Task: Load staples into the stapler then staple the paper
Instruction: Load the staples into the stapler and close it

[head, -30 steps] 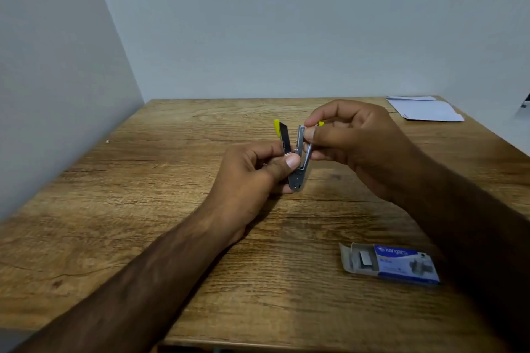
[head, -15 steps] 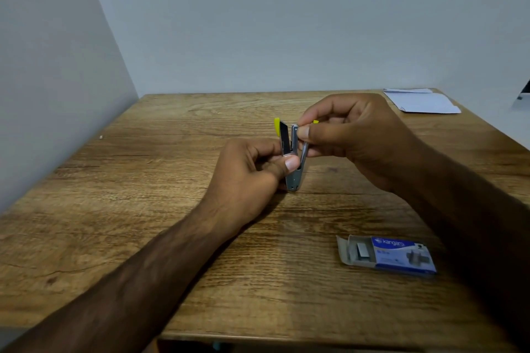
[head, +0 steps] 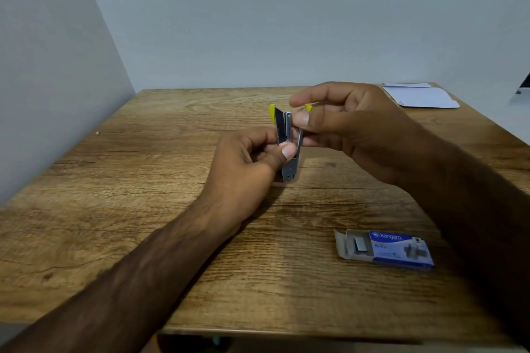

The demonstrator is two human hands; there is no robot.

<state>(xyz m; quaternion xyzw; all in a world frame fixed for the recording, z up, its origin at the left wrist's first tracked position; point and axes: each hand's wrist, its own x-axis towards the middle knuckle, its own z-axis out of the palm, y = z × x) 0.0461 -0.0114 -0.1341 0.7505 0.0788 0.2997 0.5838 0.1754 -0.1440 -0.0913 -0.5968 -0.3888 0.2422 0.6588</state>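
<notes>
A small metal stapler (head: 287, 140) with yellow tips stands upright over the middle of the wooden table (head: 143, 180), its arms spread apart. My left hand (head: 249, 163) grips its lower part, thumb pressed on the side. My right hand (head: 344, 126) pinches the upper end between thumb and forefinger; whether a staple strip is in those fingers is hidden. An open blue staple box (head: 385, 249) with staples showing lies at the front right. White paper (head: 421, 97) lies at the far right corner.
Grey walls close the left and back sides of the table. The front edge of the table runs just below the staple box. A dark object shows at the right border beyond the table.
The stapler's arms have come closer together and my right hand's forefinger has lifted; the view has shifted slightly. Both hands stay at the stapler.
</notes>
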